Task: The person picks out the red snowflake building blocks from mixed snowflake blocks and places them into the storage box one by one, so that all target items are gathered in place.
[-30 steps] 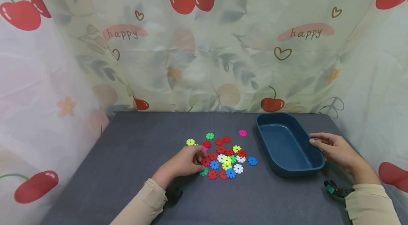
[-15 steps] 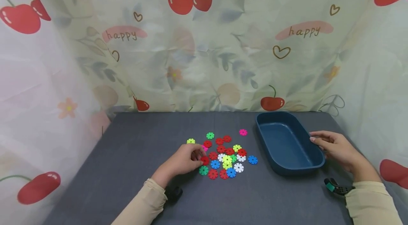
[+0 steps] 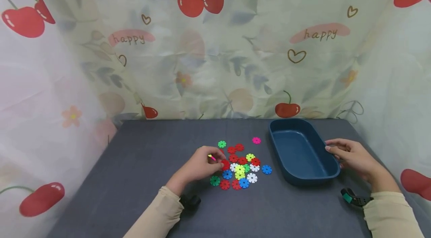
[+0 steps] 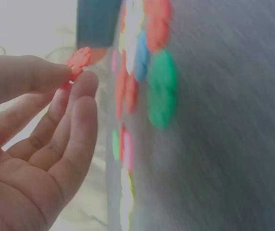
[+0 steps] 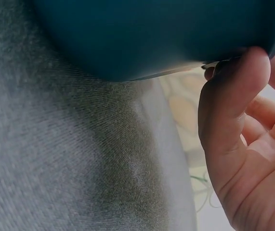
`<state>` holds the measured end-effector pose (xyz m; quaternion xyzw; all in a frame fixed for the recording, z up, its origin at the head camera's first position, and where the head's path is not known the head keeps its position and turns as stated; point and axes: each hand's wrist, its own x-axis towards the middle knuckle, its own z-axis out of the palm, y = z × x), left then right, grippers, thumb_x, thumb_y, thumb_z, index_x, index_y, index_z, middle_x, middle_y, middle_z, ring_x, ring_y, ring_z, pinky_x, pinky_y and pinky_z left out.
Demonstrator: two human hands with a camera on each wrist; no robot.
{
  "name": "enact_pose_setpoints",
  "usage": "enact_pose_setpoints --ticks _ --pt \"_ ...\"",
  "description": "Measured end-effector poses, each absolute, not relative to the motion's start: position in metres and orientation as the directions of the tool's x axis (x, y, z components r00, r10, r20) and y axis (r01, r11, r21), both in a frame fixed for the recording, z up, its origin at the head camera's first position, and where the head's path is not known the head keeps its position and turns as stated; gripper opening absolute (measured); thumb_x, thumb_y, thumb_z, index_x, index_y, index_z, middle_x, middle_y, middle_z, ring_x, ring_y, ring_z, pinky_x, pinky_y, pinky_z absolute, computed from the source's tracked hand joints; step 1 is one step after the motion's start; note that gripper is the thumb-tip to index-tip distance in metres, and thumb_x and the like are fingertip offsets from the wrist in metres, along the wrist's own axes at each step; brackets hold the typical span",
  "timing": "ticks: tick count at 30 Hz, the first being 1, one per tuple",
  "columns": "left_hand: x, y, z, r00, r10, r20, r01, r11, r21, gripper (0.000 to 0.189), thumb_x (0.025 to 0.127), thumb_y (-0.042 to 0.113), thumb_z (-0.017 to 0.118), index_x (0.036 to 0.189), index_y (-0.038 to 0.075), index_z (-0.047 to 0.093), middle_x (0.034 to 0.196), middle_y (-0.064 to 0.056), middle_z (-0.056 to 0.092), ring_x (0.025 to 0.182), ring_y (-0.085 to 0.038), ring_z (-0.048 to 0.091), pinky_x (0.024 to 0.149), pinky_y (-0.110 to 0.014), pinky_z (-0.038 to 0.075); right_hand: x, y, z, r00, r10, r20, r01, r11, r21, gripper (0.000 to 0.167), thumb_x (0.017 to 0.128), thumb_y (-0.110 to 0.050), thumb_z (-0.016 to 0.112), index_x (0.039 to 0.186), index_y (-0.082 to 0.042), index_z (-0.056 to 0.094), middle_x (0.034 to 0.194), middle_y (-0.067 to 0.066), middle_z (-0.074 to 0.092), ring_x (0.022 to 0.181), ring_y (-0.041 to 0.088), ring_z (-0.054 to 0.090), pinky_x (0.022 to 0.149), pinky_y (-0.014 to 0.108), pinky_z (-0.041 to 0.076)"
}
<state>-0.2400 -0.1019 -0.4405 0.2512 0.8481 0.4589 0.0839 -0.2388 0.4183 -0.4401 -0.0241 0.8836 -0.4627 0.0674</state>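
Observation:
Between thumb and fingertips my left hand (image 3: 202, 165) pinches a red notched plastic disc (image 4: 81, 57), lifted off the table in the left wrist view. Below and around it lies a loose spread of notched discs in red, yellow, white, green, blue and pink, some overlapping; a green disc (image 3: 215, 180) is near the left hand's underside. That hand covers a few discs at the spread's left edge. My right hand (image 3: 358, 159) holds the right side of a deep blue rectangular tub (image 3: 296, 148) near its front corner, thumb against the wall (image 5: 176, 38). The tub's inside shows no discs.
A dark grey cloth covers the table (image 3: 144, 148). Patterned curtain (image 3: 235, 62) hangs behind and at both sides. A pink disc (image 3: 256, 140) lies apart at the back, and a blue disc (image 3: 266, 169) sits toward the tub. Dark straps (image 3: 355, 197) are at the wrists.
My left hand has lifted the red disc from the left edge of the spread and moved to the right with it. The tub and right hand have shifted very slightly left.

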Motion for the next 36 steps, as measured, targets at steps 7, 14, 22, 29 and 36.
enact_pose_setpoints --ticks 7,14,22,29,36 --pt "-0.240 -0.067 -0.426 -0.842 0.529 0.109 0.310 0.308 0.900 0.019 0.098 0.011 0.072 0.116 0.003 0.076 0.102 -0.010 0.071 0.088 -0.032 0.075 0.075 -0.029 0.060 -0.237 0.420 -0.444 -0.990 -0.111 -0.088 0.016 0.531 -0.847 0.061 0.110 -0.038 0.059 0.150 0.006 0.047 0.091 -0.010 0.064 0.076 0.011 0.058 0.064 0.037 0.058" --pt "-0.241 -0.025 -0.425 -0.846 0.523 0.102 0.230 0.184 0.956 0.018 0.098 0.013 0.073 0.116 0.010 0.076 0.107 -0.007 0.071 0.094 -0.027 0.075 0.084 -0.037 0.063 -0.235 0.420 -0.446 -0.988 -0.120 -0.101 0.027 0.506 -0.862 0.059 0.110 -0.037 0.059 0.149 0.005 0.048 0.086 -0.009 0.060 0.073 0.011 0.056 0.062 0.037 0.056" --pt "-0.236 0.027 -0.418 -0.880 0.473 0.034 0.062 0.043 0.997 0.016 0.098 0.013 0.076 0.114 0.012 0.077 0.103 -0.005 0.073 0.092 -0.022 0.079 0.092 -0.044 0.063 -0.235 0.425 -0.447 -0.986 -0.130 -0.102 0.028 0.477 -0.878 0.046 0.111 -0.036 0.059 0.145 -0.005 0.054 0.089 -0.011 0.066 0.076 0.011 0.058 0.064 0.036 0.057" --pt "-0.238 0.055 -0.420 -0.912 0.409 -0.012 -0.032 -0.043 0.999 0.016 0.097 0.009 0.078 0.112 0.009 0.075 0.097 -0.005 0.076 0.104 -0.042 0.077 0.094 -0.046 0.063 -0.238 0.424 -0.447 -0.985 -0.144 -0.099 0.023 0.453 -0.891 0.044 0.111 -0.035 0.058 0.145 -0.007 0.054 0.095 -0.012 0.069 0.078 0.011 0.059 0.065 0.036 0.058" --pt "-0.239 0.063 -0.428 -0.915 0.402 -0.033 -0.047 -0.023 0.999 0.017 0.097 0.010 0.078 0.114 0.009 0.074 0.096 -0.005 0.076 0.101 -0.038 0.078 0.089 -0.037 0.064 -0.240 0.425 -0.448 -0.984 -0.153 -0.094 0.016 0.445 -0.895 0.041 0.111 -0.034 0.058 0.144 -0.009 0.054 0.096 -0.013 0.069 0.078 0.011 0.059 0.066 0.036 0.059"
